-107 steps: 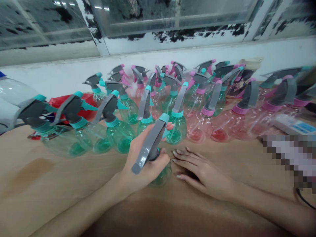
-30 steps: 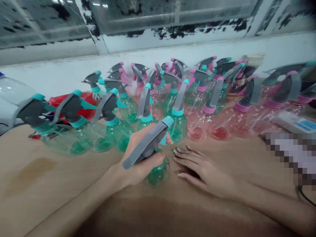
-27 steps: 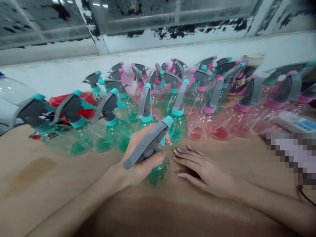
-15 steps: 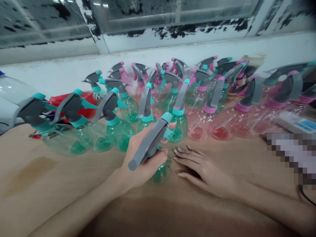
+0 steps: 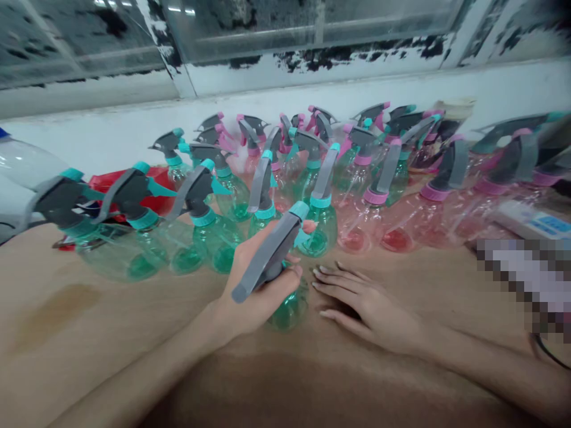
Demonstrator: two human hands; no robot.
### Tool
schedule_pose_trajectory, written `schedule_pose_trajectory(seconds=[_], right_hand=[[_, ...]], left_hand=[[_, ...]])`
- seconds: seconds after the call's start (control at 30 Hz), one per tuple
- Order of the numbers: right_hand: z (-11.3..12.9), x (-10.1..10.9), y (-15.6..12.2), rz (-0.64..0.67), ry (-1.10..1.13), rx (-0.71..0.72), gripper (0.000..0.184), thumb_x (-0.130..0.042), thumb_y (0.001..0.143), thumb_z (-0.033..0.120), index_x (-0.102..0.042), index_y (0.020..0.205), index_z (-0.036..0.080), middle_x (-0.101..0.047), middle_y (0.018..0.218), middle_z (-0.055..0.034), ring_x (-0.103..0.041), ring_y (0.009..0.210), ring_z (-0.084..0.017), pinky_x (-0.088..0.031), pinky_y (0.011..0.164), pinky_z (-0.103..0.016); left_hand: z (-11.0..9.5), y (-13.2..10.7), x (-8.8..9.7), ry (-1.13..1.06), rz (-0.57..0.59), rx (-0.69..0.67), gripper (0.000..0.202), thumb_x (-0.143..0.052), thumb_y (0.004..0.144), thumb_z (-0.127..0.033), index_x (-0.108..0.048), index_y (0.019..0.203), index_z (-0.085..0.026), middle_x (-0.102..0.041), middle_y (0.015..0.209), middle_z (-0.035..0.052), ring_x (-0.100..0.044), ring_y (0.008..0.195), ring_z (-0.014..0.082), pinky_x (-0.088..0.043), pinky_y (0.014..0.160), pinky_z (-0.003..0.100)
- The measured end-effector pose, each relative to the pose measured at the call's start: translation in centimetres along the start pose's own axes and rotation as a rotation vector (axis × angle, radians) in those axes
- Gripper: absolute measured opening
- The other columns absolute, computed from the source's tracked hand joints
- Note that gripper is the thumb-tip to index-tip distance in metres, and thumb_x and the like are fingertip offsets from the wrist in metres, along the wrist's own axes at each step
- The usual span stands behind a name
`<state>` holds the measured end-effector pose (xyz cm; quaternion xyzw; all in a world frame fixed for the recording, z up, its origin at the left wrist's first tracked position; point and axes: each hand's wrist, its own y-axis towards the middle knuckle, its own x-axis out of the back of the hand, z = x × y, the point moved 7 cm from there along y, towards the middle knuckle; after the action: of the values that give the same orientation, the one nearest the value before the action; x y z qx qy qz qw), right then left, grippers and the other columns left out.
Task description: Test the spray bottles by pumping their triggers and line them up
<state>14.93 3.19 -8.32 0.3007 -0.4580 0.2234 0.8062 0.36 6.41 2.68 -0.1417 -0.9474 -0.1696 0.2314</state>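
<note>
My left hand (image 5: 250, 291) is wrapped round the neck of a green spray bottle (image 5: 289, 309) with a grey trigger head and a turquoise nozzle. The bottle stands near the table's front edge, its neck hidden by my fingers. To the right of it, my right hand (image 5: 370, 303) lies palm down on the table (image 5: 169, 333), fingers stretched out and holding nothing. Its fingertips are close to the bottle but apart from it. Just beyond my hands stands a row of more spray bottles, green (image 5: 218, 241) on the left and pink (image 5: 357, 223) on the right.
Further spray bottles crowd the back, near the white wall (image 5: 111, 139). A red object (image 5: 158, 178) lies behind the left bottles, beside a clear container with a blue top (image 5: 27, 157). At right are a white box with a blue label (image 5: 535, 223) and a black cable (image 5: 551, 353).
Almost nothing differs. The view has shifted very slightly; my left hand keeps hold of the spray bottle and my right hand stays flat on the table.
</note>
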Motion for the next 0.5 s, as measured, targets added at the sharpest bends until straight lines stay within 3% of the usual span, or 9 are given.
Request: schedule_pose_trajectory(seconds=[0.13, 0.33, 0.5], right_hand=[[-0.06, -0.14, 0.01, 0.011, -0.010, -0.002, 0.044, -0.051, 0.096, 0.037, -0.053, 0.135, 0.016, -0.057, 0.139, -0.0090, -0.046, 0.134, -0.023, -0.033, 0.115, -0.050], [-0.05, -0.25, 0.07, 0.028, -0.035, -0.004, 0.045, -0.048, 0.097, 0.038, -0.052, 0.135, 0.015, -0.054, 0.142, -0.0076, -0.043, 0.135, -0.022, -0.032, 0.115, -0.049], [0.00, -0.19, 0.09, 0.024, -0.036, 0.004, 0.045, -0.047, 0.098, 0.039, -0.052, 0.135, 0.015, -0.055, 0.141, -0.0082, -0.045, 0.134, -0.022, -0.033, 0.115, -0.049]], left_hand=[[0.02, -0.07, 0.07, -0.027, -0.009, -0.018, 0.031, -0.053, 0.073, -0.014, -0.061, 0.101, -0.024, -0.063, 0.090, -0.0003, -0.062, 0.075, 0.0152, -0.051, 0.070, 0.025], [0.77, -0.11, 0.21, 0.041, 0.021, 0.019, 0.024, -0.055, 0.077, -0.023, -0.064, 0.098, -0.028, -0.050, 0.064, -0.0046, -0.040, 0.049, 0.0114, -0.042, 0.048, 0.025], [0.94, -0.04, 0.50, 0.053, 0.011, 0.027, 0.012, -0.057, 0.075, -0.027, -0.063, 0.086, -0.028, -0.049, 0.063, -0.0036, -0.041, 0.050, 0.0123, -0.041, 0.047, 0.026]])
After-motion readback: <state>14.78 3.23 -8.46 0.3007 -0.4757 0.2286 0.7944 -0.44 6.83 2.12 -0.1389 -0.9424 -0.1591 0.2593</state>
